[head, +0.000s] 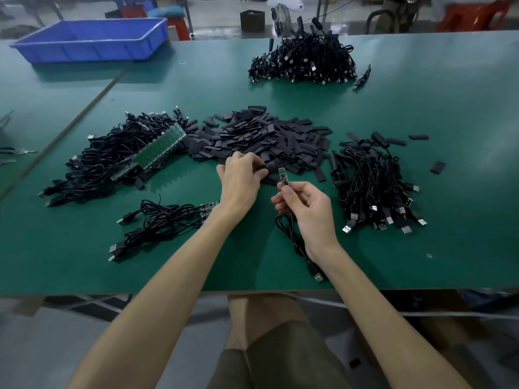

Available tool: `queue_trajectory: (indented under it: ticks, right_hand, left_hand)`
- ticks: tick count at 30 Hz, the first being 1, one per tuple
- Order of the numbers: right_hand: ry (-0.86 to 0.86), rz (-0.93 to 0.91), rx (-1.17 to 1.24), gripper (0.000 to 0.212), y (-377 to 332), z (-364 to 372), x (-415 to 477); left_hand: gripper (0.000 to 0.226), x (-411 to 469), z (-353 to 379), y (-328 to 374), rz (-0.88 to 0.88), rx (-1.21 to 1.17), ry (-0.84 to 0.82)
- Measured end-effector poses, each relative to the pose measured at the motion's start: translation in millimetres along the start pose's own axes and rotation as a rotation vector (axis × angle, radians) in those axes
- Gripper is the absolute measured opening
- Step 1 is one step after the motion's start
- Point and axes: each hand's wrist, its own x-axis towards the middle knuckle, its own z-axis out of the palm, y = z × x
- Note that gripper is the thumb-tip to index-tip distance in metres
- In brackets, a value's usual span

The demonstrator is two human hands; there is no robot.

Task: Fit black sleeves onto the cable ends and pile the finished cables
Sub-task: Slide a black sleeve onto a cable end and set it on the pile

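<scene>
The right hand (306, 209) pinches the cable (292, 237) below its upright circuit board (281, 175). The left hand (238, 183) — fingers curled — grips a black sleeve (268, 166) at the edge of the sleeve heap (261, 138).

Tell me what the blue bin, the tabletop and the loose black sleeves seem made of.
Blue bin: likely moulded plastic; uniform colour, ribbed walls, slight sheen. Tabletop: green mat, probably rubber or vinyl; matte with soft reflections. Black sleeves: thin, flattened matte tubing, possibly heat-shrink plastic; the exact polymer cannot be told.
</scene>
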Motion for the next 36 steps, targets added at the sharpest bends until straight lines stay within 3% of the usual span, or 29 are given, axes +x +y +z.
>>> queue_trajectory:
  ticks: [8, 12, 25, 31, 36]
  right_hand:
    - [0.023, -0.003, 0.020, 0.010, 2.2, -2.0, 1.2]
    - [0.022, -0.008, 0.024, 0.013, 2.3, -2.5, 1.5]
    - [-0.019, 0.014, 0.053, 0.020, 0.1, -1.0, 1.1]
    - [-0.048, 0.017, 0.052, 0.021, -0.1, -1.4, -0.2]
    - [-0.036, 0.020, 0.054, 0.019, 0.3, -0.3, -1.8]
  left_hand:
    - [0.014, -25.0, -38.5, -5.0, -0.015, -0.449, -0.111]
    - [0.013, -33.9, -54.4, -10.1, -0.040, -0.560, -0.167]
    - [0.017, -52.8, -51.3, -15.4, 0.054, -0.508, -0.310]
    - [0.018, -56.3, -50.1, -11.5, 0.215, -0.326, -0.261]
    - [0.017, -57.3, -49.9, -13.8, 0.214, -0.313, -0.200]
